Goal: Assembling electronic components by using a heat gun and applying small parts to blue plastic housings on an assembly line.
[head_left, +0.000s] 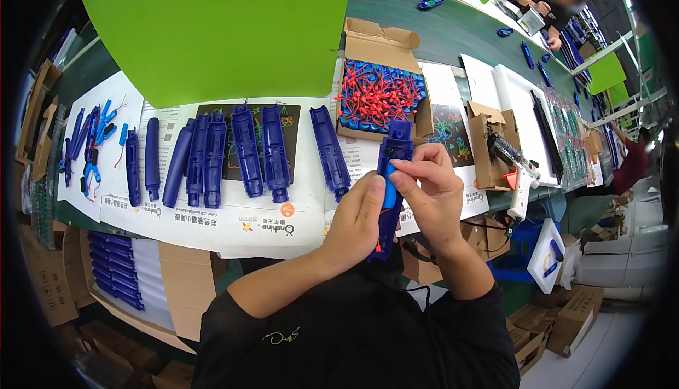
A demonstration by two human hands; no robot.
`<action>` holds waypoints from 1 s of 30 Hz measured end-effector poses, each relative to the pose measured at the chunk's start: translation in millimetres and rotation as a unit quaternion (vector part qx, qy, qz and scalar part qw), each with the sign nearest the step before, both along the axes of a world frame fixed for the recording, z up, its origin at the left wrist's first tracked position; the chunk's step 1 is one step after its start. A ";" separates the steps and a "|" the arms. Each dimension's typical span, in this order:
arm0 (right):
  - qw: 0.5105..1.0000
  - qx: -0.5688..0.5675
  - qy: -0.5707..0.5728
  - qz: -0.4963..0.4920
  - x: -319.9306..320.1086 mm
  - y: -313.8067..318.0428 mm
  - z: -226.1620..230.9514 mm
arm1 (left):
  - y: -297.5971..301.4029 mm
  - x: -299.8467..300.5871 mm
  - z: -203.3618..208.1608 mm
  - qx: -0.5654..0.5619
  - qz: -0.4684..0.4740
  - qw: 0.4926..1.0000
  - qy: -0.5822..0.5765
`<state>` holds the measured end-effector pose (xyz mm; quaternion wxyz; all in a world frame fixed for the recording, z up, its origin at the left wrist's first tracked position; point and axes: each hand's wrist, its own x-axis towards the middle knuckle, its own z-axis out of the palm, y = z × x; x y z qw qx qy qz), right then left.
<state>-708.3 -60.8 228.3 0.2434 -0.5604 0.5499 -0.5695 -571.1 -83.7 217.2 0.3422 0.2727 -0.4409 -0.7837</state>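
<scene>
Shell point(387, 228) held between the hands, long axis running near to far; a blue battery point(390, 194) lies along it. Left hand point(358, 213) clasps the shell's left side; right hand point(430, 189) pinches the battery's far end. Loose shells point(271, 152) lie left.

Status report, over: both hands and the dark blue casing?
Left hand holding dark blue casing. Right hand: fingers at the bright blue cylinder inside it. Open cardboard box just beyond, not blocking either hand.
</scene>
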 end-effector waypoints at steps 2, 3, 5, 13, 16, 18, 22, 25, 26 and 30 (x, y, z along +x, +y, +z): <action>1.000 -0.004 0.017 0.018 -0.4 2.5 3.3 | -0.3 -2.2 0.3 -0.044 0.002 0.999 -0.013; 0.999 -0.008 0.028 0.027 -0.5 3.1 4.7 | -2.2 -1.5 -1.5 -0.078 -0.005 0.997 -0.017; 0.990 -0.104 -0.081 0.039 -10.7 10.8 -3.5 | -8.3 2.6 -1.5 -0.088 -0.027 0.996 -0.018; 0.929 0.230 -0.229 0.176 -13.4 -1.9 50.2 | -23.6 -12.6 15.8 -0.123 -0.062 0.990 -0.006; 0.947 0.170 -0.161 0.222 -31.9 -31.9 61.6 | -49.5 -9.9 40.5 -0.149 -0.116 0.978 -0.085; 0.963 0.142 -0.128 0.192 -59.8 -68.3 66.1 | -64.3 -8.3 27.4 -0.299 0.005 0.952 -0.066; 0.982 0.158 -0.083 0.060 -209.8 -216.4 76.4 | -90.6 51.2 23.7 -0.260 0.113 0.956 -0.069; 0.943 0.315 0.015 -0.111 -292.0 -301.7 3.6 | -91.7 78.8 20.2 -0.224 0.110 0.952 -0.179; 0.929 0.340 0.038 -0.140 -319.1 -328.4 -27.2 | -91.4 82.3 21.5 -0.233 0.108 0.941 -0.219; 0.908 0.266 0.204 -0.253 -348.2 -384.9 -91.5 | -95.9 83.2 33.3 -0.280 0.043 0.878 -0.385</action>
